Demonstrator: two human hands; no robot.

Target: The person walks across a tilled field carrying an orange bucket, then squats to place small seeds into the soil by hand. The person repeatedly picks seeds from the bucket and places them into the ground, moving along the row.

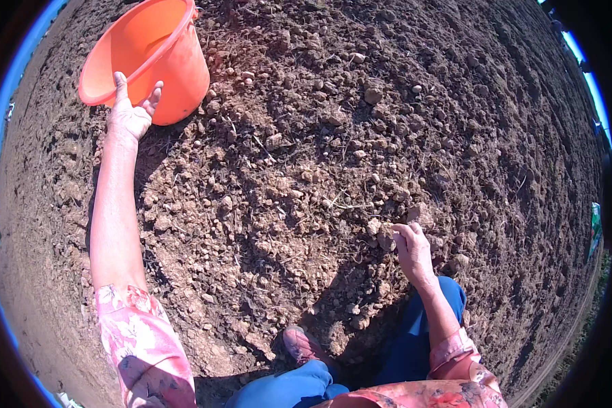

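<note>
My left hand point(135, 109) is at the near rim of an orange plastic bucket point(186, 76), its thumb up against the rim and the other fingers partly hidden beside the wall. The bucket leans towards the left on the soil, and the part of its inside that shows holds nothing I can make out. Low over the clods at the right, my right hand point(413, 250) has its thumb and fingertips close together. Whether something small is between them cannot be told. A pale clod point(374, 226) lies just left of those fingertips.
Rough tilled soil point(265, 204) with clods, small stones and dry stalks spreads all round. A shoe point(302, 346) and blue trouser legs point(285, 385) are at the bottom. A larger clod point(421, 215) lies beyond my right hand. Green growth edges the field at the lower right.
</note>
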